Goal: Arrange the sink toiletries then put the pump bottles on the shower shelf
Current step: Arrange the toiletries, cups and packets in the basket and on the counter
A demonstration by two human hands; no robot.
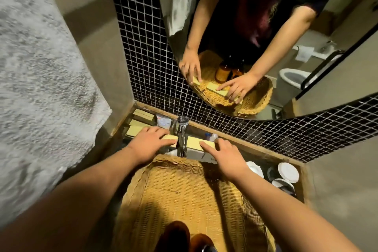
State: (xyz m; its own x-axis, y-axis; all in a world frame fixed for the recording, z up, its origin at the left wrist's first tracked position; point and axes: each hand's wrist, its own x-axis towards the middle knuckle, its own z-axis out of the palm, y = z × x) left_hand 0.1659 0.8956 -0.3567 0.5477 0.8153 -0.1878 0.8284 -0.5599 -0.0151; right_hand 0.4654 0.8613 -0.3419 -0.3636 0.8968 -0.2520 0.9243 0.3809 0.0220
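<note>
A long yellow toiletry box [194, 143] lies behind the chrome faucet [182, 137], just past the far rim of a wicker basket [184, 194]. My left hand [150, 145] grips its left end and my right hand [223, 154] holds its right end, fingers laid over the top. Two amber pump bottles [184, 237] stand in the basket at its near edge, only their tops showing. More yellow boxes [141, 120] are stacked in the far left corner of the counter.
A small white packet [163, 121] sits beside the stacked boxes. White cups and saucers [284, 174] crowd the right end of the counter. The mirror [255, 47] above reflects my hands, the basket and a toilet. A grey towel [41, 88] hangs at the left.
</note>
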